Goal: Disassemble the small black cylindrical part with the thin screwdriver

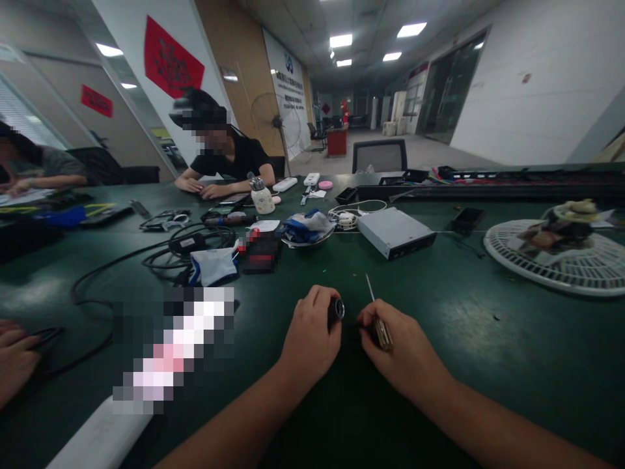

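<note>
My left hand (311, 329) is closed around a small black cylindrical piece (337, 310) with a shiny ring at its end. What kind of part it is, I cannot make out. Just to the right, my right hand (398, 339) grips a screwdriver (383, 333) by its amber-brown handle, and its thin metal shaft points up and away from me. Both hands are low over the dark green table (439, 312), a small gap apart. Something dark shows by my right fingertips, too unclear to name. The screwdriver's tip is apart from the black piece.
Beyond my hands lies a grey disc drive (395, 229); a white fan grille (556, 260) with parts on it sits right. A plate with blue-white cloth (306, 227), a bottle (262, 197) and black cables (188, 244) are farther left. Another person's hand (17, 358) is at the left edge.
</note>
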`<state>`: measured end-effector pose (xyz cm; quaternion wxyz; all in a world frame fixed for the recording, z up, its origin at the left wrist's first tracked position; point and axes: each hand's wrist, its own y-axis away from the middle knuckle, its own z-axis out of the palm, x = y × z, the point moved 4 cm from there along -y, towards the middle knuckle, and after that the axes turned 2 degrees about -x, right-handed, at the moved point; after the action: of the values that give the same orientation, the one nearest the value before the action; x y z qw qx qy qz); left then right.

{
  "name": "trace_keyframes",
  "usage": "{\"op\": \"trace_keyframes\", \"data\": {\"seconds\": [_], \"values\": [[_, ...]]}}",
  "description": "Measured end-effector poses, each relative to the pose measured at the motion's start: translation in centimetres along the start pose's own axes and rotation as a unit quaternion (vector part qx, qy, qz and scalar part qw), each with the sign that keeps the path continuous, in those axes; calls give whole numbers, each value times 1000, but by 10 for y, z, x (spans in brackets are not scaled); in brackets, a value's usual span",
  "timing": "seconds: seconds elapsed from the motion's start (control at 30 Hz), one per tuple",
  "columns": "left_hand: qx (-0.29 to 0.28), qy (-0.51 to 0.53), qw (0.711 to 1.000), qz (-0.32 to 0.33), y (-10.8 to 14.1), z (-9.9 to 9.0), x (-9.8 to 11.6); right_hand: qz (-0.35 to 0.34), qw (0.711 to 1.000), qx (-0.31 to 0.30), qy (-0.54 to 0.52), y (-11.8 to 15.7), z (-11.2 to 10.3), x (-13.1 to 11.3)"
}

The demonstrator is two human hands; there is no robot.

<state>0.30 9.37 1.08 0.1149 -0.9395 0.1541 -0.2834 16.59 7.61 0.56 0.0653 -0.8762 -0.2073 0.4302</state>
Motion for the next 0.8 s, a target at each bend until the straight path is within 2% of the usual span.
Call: {"op": "trace_keyframes", "data": {"seconds": [0.33,0.57,0.8], "values": [[-6,20,999,35,-1,-2,5,20,989,59,-137,-5,-7,6],[-12,57,997,55,-1,-1,4,24,981,66,-182,-3,-9,4],[-4,46,996,79,-2,1,1,9,978,72,-196,-2,-10,4]]}}
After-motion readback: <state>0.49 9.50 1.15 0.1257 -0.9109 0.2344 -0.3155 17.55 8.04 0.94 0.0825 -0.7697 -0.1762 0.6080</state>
